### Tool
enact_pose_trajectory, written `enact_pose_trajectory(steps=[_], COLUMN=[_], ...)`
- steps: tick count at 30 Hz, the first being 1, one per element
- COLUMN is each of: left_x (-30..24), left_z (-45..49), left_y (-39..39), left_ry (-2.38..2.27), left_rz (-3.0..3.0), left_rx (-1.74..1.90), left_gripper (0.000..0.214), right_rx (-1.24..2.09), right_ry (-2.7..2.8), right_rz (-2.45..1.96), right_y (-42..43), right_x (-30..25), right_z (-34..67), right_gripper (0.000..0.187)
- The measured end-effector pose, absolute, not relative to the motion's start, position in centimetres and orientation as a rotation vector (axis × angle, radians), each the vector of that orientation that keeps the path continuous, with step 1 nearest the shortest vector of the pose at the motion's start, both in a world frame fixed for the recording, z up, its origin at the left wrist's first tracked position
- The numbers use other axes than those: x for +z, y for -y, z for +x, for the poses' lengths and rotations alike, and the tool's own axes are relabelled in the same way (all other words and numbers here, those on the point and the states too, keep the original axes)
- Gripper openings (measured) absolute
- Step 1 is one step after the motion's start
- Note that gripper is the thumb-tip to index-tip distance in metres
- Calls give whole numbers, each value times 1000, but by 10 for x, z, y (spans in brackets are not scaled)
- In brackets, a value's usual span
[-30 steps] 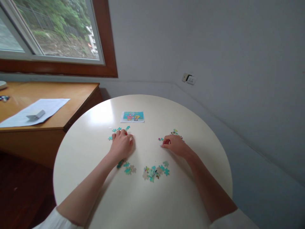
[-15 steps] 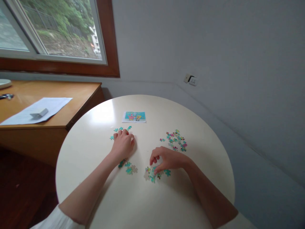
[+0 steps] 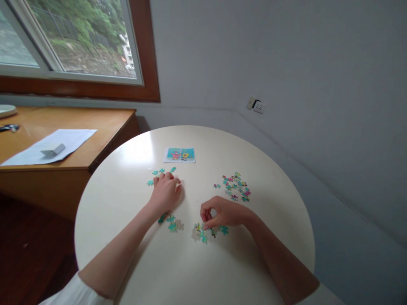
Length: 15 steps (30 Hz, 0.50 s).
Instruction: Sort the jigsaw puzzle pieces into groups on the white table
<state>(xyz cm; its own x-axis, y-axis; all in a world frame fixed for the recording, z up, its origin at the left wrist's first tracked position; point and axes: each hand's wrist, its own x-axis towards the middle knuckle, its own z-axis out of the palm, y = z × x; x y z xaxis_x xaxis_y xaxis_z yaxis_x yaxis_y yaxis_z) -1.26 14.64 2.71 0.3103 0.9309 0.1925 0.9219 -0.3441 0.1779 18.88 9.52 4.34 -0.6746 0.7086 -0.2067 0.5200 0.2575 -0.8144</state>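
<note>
My left hand rests on the table with its fingers apart, beside several teal jigsaw pieces lying around its fingertips. Below its wrist lies another small group of jigsaw pieces, some face down and grey. My right hand is bent over a near pile of mixed jigsaw pieces, thumb and fingertips drawn together in a pinch. What sits between those fingertips is too small to make out. Further right is a larger spread of colourful jigsaw pieces.
A small picture card with cartoon figures lies at the back of the round white table. A wooden desk on the left carries a paper sheet and a small white block. A wall socket is beyond.
My right thumb and fingers have closed together over the near pile. My left hand stays almost in place, and the whole view has shifted very slightly.
</note>
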Motion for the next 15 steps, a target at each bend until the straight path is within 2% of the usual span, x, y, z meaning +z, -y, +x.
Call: enact_pose_trajectory(steps=[4, 9, 15], left_x=[29, 37, 40], left_z=[-12, -4, 3], left_y=[-148, -143, -134], left_ry=[-1639, -1184, -931], left_rz=[2459, 2213, 2061], left_rx=[511, 561, 537], left_gripper=[27, 25, 22], right_rx=[1342, 1117, 1220], right_ry=[2158, 1902, 1505], right_rz=[-1222, -1245, -1208], right_y=[-95, -103, -110], right_x=[42, 36, 30], right_z=[186, 185, 182], right_gripper=[10, 14, 30])
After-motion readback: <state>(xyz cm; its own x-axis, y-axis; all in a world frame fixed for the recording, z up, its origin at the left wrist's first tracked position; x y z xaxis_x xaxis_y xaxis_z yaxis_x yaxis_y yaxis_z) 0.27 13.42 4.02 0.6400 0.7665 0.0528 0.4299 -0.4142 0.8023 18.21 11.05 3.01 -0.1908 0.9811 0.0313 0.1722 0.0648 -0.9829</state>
